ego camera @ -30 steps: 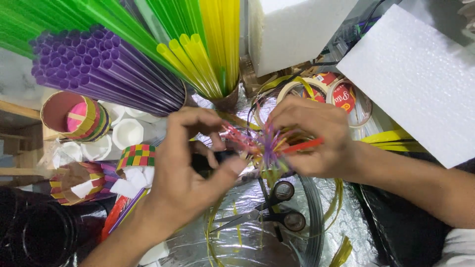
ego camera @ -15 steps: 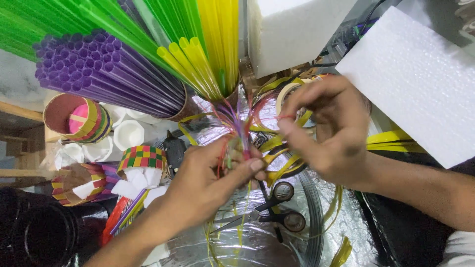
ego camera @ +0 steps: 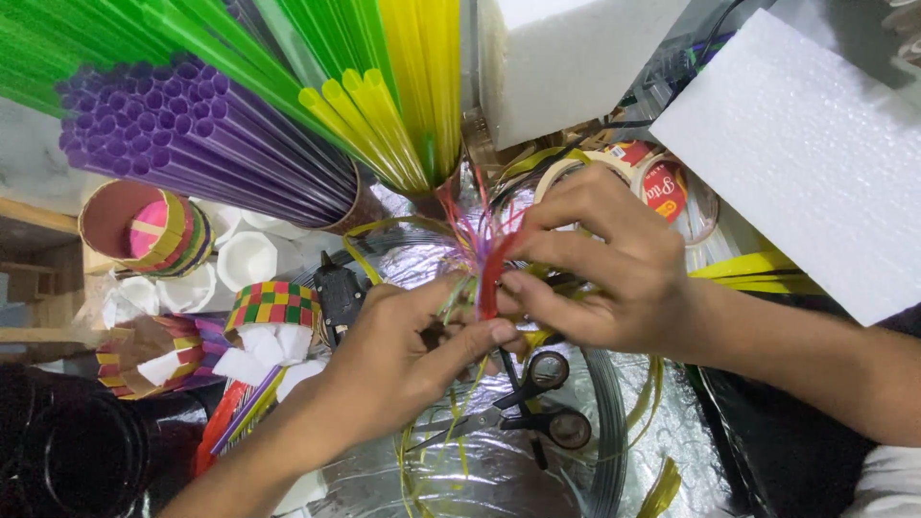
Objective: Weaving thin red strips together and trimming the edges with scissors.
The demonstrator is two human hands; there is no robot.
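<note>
Centre of frame: left hand point(ego camera: 403, 369) and right hand point(ego camera: 614, 264) meet over a small tuft of thin coloured strips point(ego camera: 480, 245). Left fingers closed, thumb pressed to forefinger, pinching the lower end of the tuft. Right fingers closed on a red strip point(ego camera: 491, 278) that stands upright at the tuft's right side; its fingertips touch the left thumb. Tuft fans upward, purple, red and yellow strands.

Just below the hands: black scissors point(ego camera: 523, 408), shut, lying on crinkled silver foil point(ego camera: 384, 480). Loose yellow strips point(ego camera: 652, 384) curl over the foil.

Upper left: bundle of purple straws point(ego camera: 192, 134), open ends toward the camera; green straws point(ego camera: 115, 48) above; yellow straws point(ego camera: 403, 86) at upper centre.

Upper right: white foam sheet point(ego camera: 806, 144); foam block point(ego camera: 566, 58) at top centre. Tape rolls point(ego camera: 662, 187) just behind the right hand.

Left side: woven paper cups point(ego camera: 273, 307), multicoloured, beside small white cups point(ego camera: 245, 259). Black glue gun point(ego camera: 338, 293) between the cups and the left hand.
</note>
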